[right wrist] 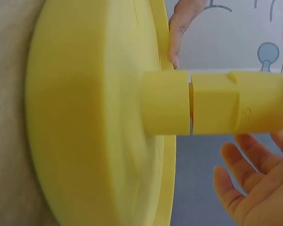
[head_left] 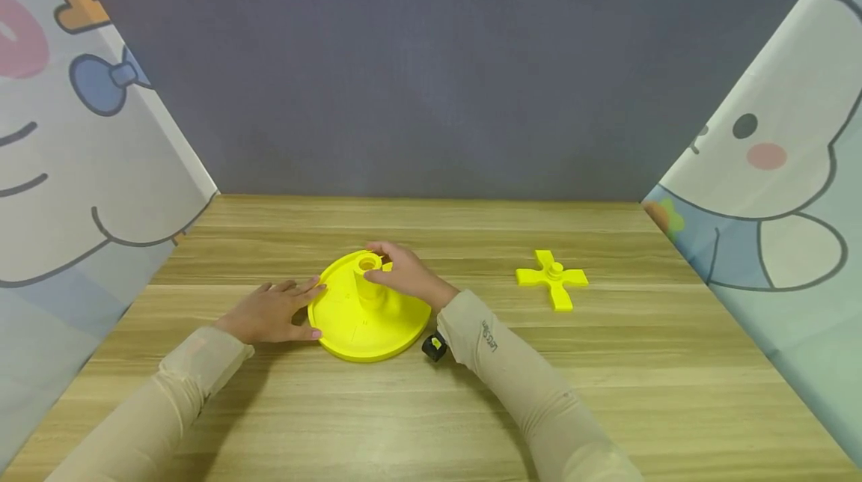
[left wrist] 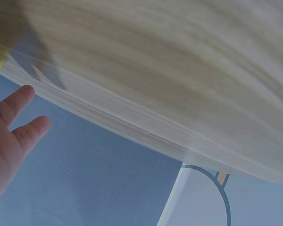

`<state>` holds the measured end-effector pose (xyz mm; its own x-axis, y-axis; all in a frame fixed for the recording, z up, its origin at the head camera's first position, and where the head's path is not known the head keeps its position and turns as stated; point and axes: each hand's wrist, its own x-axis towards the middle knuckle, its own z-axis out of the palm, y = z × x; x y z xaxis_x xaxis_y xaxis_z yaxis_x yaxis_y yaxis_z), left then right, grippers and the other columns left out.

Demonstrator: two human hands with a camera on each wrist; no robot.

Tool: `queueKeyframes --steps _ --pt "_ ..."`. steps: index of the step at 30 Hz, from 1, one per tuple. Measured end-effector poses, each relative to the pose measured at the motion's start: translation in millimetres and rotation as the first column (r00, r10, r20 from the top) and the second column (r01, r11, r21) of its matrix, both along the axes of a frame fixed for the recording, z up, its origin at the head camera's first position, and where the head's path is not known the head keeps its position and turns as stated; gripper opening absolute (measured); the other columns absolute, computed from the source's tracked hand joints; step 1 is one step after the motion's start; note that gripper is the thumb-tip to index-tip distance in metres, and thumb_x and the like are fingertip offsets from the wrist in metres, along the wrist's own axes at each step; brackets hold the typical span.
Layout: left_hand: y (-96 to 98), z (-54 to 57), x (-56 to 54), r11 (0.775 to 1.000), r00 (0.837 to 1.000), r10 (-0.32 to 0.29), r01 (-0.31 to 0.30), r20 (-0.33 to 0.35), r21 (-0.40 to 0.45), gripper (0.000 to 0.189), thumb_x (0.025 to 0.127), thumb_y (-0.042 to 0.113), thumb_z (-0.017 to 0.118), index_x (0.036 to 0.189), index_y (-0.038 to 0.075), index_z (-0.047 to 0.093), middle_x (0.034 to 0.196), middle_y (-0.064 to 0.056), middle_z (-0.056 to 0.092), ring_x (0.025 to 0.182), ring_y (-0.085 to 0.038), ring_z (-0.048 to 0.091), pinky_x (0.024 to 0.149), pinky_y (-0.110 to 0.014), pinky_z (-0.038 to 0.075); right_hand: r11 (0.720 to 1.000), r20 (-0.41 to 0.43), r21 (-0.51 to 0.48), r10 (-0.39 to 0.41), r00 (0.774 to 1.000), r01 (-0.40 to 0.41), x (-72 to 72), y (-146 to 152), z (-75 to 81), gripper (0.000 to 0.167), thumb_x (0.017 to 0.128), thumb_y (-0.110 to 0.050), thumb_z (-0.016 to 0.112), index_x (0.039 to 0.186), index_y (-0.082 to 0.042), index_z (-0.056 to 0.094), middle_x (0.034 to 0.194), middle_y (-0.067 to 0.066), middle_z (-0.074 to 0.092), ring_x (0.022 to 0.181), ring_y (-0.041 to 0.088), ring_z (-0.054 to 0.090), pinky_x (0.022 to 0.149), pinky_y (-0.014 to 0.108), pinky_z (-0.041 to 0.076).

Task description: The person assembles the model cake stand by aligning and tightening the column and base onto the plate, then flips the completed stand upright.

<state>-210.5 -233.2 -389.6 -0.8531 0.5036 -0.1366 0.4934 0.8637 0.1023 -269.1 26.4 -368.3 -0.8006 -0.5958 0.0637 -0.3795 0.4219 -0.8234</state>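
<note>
Cylinder (right wrist: 214, 103) is held upright over the central post (right wrist: 165, 102) of the yellow dish (head_left: 337, 310), thin gap showing at the joint. It's pinched by thumb and fingers of the right hand (head_left: 407, 272); the dish is touched at its left rim by the left hand (head_left: 272, 311), fingers spread, nothing grasped. Step in hand is judged to be seating cylinder on post; alignment and a downward push, maybe a twist, seem called for next. Cross piece (head_left: 554, 280) is seen right of the dish, well apart, untouched. Count: one dish, one post, one cylinder, one cross piece.
</note>
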Motion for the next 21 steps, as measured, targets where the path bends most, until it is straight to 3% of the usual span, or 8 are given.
queueKeyframes --steps 8,16,21 --pt "-0.6 -0.3 -0.4 1.000 1.000 0.004 -0.004 0.008 0.011 0.088 0.083 0.065 0.058 0.145 0.004 0.041 0.149 -0.018 0.037 0.124 -0.051 0.041 0.094 -0.072 0.031 0.999 0.014 0.024 -0.034 0.999 0.034 -1.3 0.5 0.0 0.052 0.089 -0.023 0.070 0.132 -0.002 0.050 0.129 0.012 0.055 0.116 0.026 0.050 0.098 0.035 0.043" --pt "-0.7 -0.7 0.2 1.000 1.000 0.002 -0.002 0.001 0.011 0.088 0.083 0.064 0.059 0.144 0.004 0.041 0.148 -0.018 0.039 0.124 -0.051 0.042 0.093 -0.071 0.032 1.000 0.002 -0.012 0.021 1.000 -0.021 -1.4 0.4 0.3 0.047 0.091 -0.015 0.064 0.135 -0.002 0.051 0.134 0.011 0.054 0.116 0.026 0.050 0.101 0.040 0.041" --pt "-1.6 -1.6 -0.4 1.000 1.000 0.002 -0.002 -0.005 0.013 0.088 0.083 0.065 0.058 0.144 0.004 0.041 0.148 -0.018 0.039 0.124 -0.051 0.042 0.093 -0.071 0.033 1.000 0.008 0.001 -0.019 1.000 0.019 -1.4 -1.3 0.8 0.047 0.089 -0.021 0.068 0.130 -0.002 0.052 0.126 0.011 0.057 0.111 0.024 0.051 0.098 0.035 0.042"
